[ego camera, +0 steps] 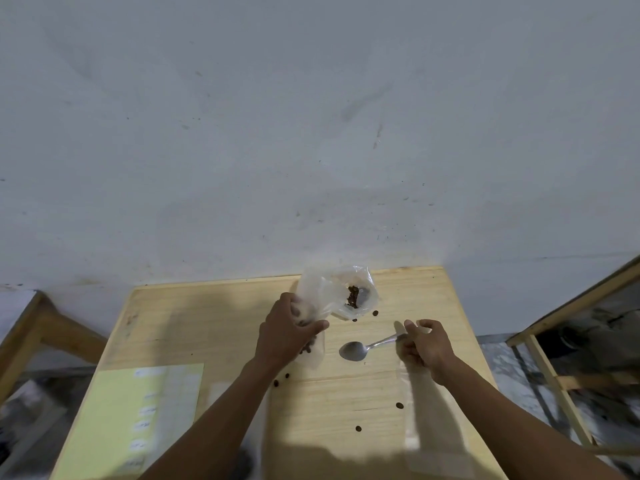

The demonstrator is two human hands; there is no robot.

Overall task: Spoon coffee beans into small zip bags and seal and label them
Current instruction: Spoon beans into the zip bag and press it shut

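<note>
My left hand point(289, 329) grips a small clear zip bag point(313, 353) with a few coffee beans in its lower part. My right hand point(424, 344) pinches the handle end of a metal spoon point(355, 350), whose empty bowl points left, low over the wooden table point(207, 323). Behind my left hand a larger clear plastic bag point(346, 294) lies open at the table's far edge, with a small heap of coffee beans point(353, 296) inside. Loose beans point(399, 405) lie scattered on the table.
A yellow sheet with small white labels point(138, 420) lies at the front left. Empty clear zip bags point(429, 424) lie under my right forearm. A grey wall rises behind the table. Wooden frames stand left point(38, 327) and right point(554, 358).
</note>
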